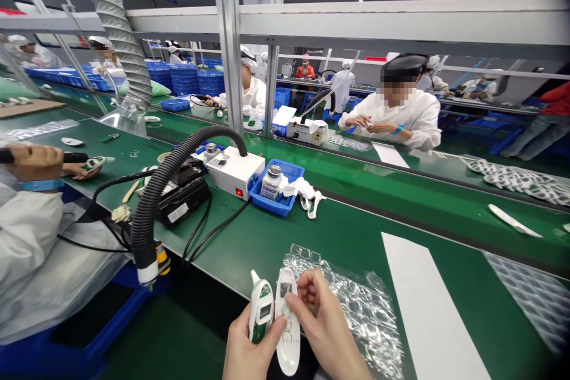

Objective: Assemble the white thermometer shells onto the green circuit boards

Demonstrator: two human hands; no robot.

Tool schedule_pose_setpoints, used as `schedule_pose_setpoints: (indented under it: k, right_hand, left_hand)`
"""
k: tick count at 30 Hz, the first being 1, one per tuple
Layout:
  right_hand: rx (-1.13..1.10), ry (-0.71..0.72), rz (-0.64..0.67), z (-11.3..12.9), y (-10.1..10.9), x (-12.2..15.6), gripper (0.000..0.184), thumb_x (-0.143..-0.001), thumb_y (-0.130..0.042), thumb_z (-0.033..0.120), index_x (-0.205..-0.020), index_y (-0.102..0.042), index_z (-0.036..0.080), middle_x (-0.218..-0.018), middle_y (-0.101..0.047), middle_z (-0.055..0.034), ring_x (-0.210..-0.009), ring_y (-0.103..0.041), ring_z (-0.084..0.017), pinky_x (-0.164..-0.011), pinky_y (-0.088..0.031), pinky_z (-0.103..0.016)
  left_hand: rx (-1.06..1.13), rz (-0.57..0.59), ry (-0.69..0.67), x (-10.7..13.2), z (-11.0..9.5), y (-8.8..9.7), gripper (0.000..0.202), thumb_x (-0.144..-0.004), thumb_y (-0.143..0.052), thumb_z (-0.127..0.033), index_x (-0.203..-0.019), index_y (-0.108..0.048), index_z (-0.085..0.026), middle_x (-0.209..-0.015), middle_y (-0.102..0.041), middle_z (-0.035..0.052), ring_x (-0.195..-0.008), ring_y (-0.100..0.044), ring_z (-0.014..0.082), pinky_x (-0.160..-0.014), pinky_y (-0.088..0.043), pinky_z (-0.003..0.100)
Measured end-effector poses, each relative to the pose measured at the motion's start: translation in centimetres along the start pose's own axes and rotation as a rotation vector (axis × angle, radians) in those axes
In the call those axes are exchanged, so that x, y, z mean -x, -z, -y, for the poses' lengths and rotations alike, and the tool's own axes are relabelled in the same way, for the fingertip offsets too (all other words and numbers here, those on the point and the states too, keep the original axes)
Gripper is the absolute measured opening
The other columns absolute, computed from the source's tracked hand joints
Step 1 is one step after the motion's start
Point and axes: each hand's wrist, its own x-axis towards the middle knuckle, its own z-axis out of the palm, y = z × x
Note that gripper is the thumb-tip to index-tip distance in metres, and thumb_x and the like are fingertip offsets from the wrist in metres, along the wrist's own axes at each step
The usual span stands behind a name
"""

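At the bottom centre my left hand [244,351] grips a white ear thermometer body [260,312] with a green circuit board showing, and its thumb presses on a white front cover [287,323]. My right hand [324,323] is curled against the right side of that cover, fingertips pinched near its top. Both parts are held side by side just in front of the green belt's near edge. Under and behind my hands lies a clear bubble-wrap sheet [356,309].
A black flexible hose [155,190] arcs over a white control box [234,171] and a blue tray [278,190] holding a bottle. A white strip [427,309] lies on the green belt [347,231]. A co-worker's sleeve [27,231] is at left; others sit across.
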Motion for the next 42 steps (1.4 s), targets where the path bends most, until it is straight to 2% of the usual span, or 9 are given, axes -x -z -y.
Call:
schedule_pose_setpoints:
  k: [5,7,10,15,18,26,32,35,42]
  right_hand:
    - [-0.474,-0.23,0.271,-1.5,-5.6,1.6,0.035,-0.085,-0.054,0.056,-0.088,-0.057,0.021,-0.063,-0.058,0.0001,-0.049,-0.053,-0.015,-0.046,-0.041,-0.026]
    - [-0.548,-0.288,0.274,-1.8,-8.1,1.3,0.04,-0.082,-0.057,0.059,-0.082,-0.059,0.019,-0.059,-0.058,0.0002,-0.045,-0.051,-0.013,-0.042,-0.039,-0.024]
    - [-0.629,-0.35,0.264,-1.7,-12.9,-0.2,0.045,-0.073,-0.069,0.059,-0.085,-0.062,0.016,-0.066,-0.061,-0.0016,-0.046,-0.051,-0.01,-0.039,-0.038,-0.02]
    - [-0.721,-0.561,0.447,-1.0,-23.2,-2.9,0.056,-0.064,-0.069,0.068,-0.077,-0.06,0.014,-0.052,-0.057,-0.0007,-0.033,-0.043,-0.006,-0.025,-0.02,-0.013]
    - [-0.728,-0.597,0.491,-1.2,-26.3,-3.2,0.061,-0.062,-0.065,0.073,-0.068,-0.058,0.013,-0.048,-0.057,-0.0018,-0.032,-0.045,-0.007,-0.024,-0.023,-0.013]
    - [-0.705,-0.574,0.324,-2.2,-22.7,-3.5,0.054,-0.066,-0.068,0.065,-0.061,-0.058,0.012,-0.045,-0.057,-0.0017,-0.029,-0.042,-0.005,-0.024,-0.019,-0.012]
    - [-0.72,-0.56,0.397,-0.6,-25.9,-3.4,0.053,-0.067,-0.066,0.065,-0.063,-0.059,0.012,-0.044,-0.057,-0.0014,-0.029,-0.043,-0.006,-0.024,-0.021,-0.013]
    - [-0.725,-0.564,0.416,-0.4,-26.0,-2.9,0.054,-0.066,-0.068,0.064,-0.071,-0.062,0.011,-0.046,-0.06,-0.0023,-0.03,-0.045,-0.007,-0.023,-0.021,-0.013]
    - [-0.824,-0.599,0.35,-0.6,-19.0,-0.5,0.058,-0.07,-0.069,0.063,-0.07,-0.067,0.005,-0.051,-0.061,-0.0057,-0.034,-0.046,-0.006,-0.027,-0.027,-0.013]
  left_hand:
    - [0.106,-0.068,0.097,0.7,1.9,2.8,0.049,-0.06,-0.078,-0.052,-0.088,-0.068,-0.013,-0.062,-0.068,0.0042,-0.05,-0.058,0.0164,-0.048,-0.047,0.023]
    - [0.131,-0.078,0.129,0.8,2.9,4.5,0.058,-0.063,-0.073,-0.058,-0.098,-0.064,-0.013,-0.046,-0.057,-0.0031,-0.033,-0.043,0.0097,-0.035,-0.036,0.02]
    - [0.236,-0.246,0.09,0.4,4.1,8.3,0.06,-0.071,-0.06,-0.068,-0.097,-0.061,-0.013,-0.036,-0.041,-0.0096,-0.028,-0.029,0.005,-0.032,-0.022,0.015]
    - [0.665,-0.549,0.151,-1.1,4.8,16.0,0.049,-0.082,-0.053,-0.06,-0.085,-0.061,-0.012,-0.05,-0.055,-0.0014,-0.04,-0.046,0.0075,-0.034,-0.028,0.013]
    - [0.71,-0.648,0.171,-2.2,5.3,18.1,0.042,-0.085,-0.052,-0.054,-0.079,-0.059,-0.013,-0.053,-0.057,-0.0004,-0.039,-0.047,0.0069,-0.033,-0.029,0.013]
    - [0.701,-0.522,0.168,-4.2,5.9,14.6,0.053,-0.074,-0.058,-0.066,-0.062,-0.056,-0.014,-0.044,-0.049,-0.0035,-0.033,-0.041,0.0061,-0.028,-0.025,0.014]
    - [0.692,-0.632,0.111,-3.8,4.9,17.3,0.053,-0.073,-0.057,-0.067,-0.066,-0.056,-0.015,-0.045,-0.049,-0.0051,-0.034,-0.042,0.0057,-0.029,-0.024,0.013]
    - [0.684,-0.635,0.121,-3.0,5.0,17.6,0.053,-0.074,-0.056,-0.067,-0.068,-0.058,-0.015,-0.046,-0.051,-0.004,-0.035,-0.043,0.0064,-0.03,-0.025,0.013]
    - [0.667,-0.436,0.192,-0.5,5.4,13.8,0.052,-0.076,-0.057,-0.066,-0.079,-0.063,-0.014,-0.054,-0.052,-0.003,-0.041,-0.045,0.0073,-0.034,-0.029,0.015]
